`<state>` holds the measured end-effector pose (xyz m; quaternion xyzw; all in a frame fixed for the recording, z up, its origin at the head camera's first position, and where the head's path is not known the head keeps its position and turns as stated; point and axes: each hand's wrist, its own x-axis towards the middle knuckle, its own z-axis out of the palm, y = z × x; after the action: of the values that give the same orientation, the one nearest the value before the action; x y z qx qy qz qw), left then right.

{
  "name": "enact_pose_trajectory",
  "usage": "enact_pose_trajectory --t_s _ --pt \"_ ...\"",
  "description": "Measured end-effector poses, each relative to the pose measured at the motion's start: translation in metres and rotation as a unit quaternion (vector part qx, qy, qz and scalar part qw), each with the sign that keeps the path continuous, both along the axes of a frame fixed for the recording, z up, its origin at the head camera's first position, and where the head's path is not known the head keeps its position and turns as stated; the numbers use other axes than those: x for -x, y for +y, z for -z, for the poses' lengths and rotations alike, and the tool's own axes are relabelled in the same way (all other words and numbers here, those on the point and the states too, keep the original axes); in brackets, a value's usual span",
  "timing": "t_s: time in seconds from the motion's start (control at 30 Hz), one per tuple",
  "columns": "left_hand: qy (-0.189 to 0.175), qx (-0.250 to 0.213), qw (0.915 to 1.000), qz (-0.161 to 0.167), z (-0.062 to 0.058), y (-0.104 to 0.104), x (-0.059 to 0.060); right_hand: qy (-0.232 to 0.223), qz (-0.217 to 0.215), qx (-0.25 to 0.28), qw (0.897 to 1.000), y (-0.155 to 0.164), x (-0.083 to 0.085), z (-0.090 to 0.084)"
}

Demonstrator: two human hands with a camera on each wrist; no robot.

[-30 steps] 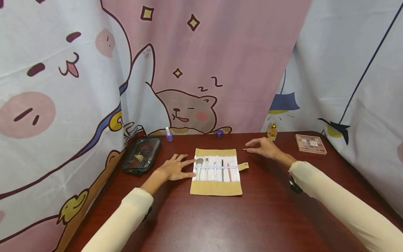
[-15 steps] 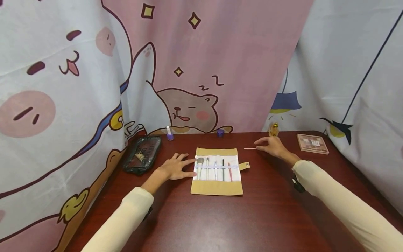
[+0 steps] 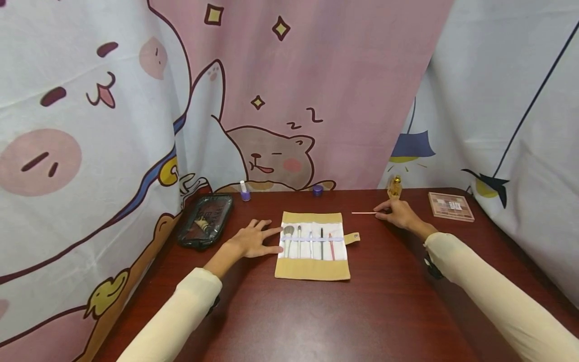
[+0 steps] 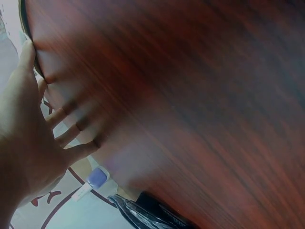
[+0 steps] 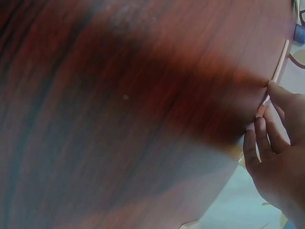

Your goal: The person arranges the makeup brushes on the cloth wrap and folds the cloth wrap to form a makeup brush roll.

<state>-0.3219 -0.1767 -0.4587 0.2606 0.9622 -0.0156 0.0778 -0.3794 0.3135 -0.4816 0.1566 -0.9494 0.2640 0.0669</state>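
Observation:
A tan and white brush roll (image 3: pixel 312 269) lies unrolled at the table's middle, with several makeup brushes (image 3: pixel 287 232) tucked under its band. My left hand (image 3: pixel 253 240) rests flat on the table, fingers spread, fingertips at the roll's left edge; the left wrist view shows the same spread fingers (image 4: pixel 71 133). My right hand (image 3: pixel 398 213) is low on the table to the right of the roll. It pinches the end of a thin pink stick (image 3: pixel 363 213) that points left. In the right wrist view the stick (image 5: pixel 281 62) runs out from my fingertips (image 5: pixel 267 95).
A black pouch (image 3: pixel 205 221) lies at the left edge, with a nail polish bottle (image 3: pixel 245 191) and a small purple jar (image 3: pixel 317 190) along the back. A gold perfume bottle (image 3: pixel 395 187) stands just behind my right hand. An eyeshadow palette (image 3: pixel 451 206) lies far right. Curtains enclose the table.
My right hand has moved right and down toward the table with the pink stick, which now lies level near the surface. My left hand has stayed put.

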Motion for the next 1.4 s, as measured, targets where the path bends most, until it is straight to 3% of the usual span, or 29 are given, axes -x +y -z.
enact_pose_trajectory --t_s 0.67,0.87,1.17,1.3,1.4 --pt "-0.006 -0.005 1.0 -0.001 -0.002 0.001 -0.002 0.049 -0.039 -0.047 0.997 -0.003 -0.023 -0.002" --pt "-0.01 -0.005 0.9999 -0.006 -0.003 0.002 -0.004 0.054 -0.064 -0.036 0.996 -0.002 -0.032 -0.007" --pt "-0.014 -0.001 0.9998 -0.011 -0.001 0.002 -0.005 0.073 -0.05 0.033 0.996 -0.009 -0.034 -0.013" --pt "-0.013 0.0 0.9999 -0.01 -0.001 0.003 -0.004 0.073 -0.029 0.086 0.993 -0.014 -0.037 -0.023" --pt "-0.013 0.0 0.9999 -0.008 -0.002 0.003 -0.004 0.066 -0.024 0.151 0.986 -0.018 -0.037 -0.028"
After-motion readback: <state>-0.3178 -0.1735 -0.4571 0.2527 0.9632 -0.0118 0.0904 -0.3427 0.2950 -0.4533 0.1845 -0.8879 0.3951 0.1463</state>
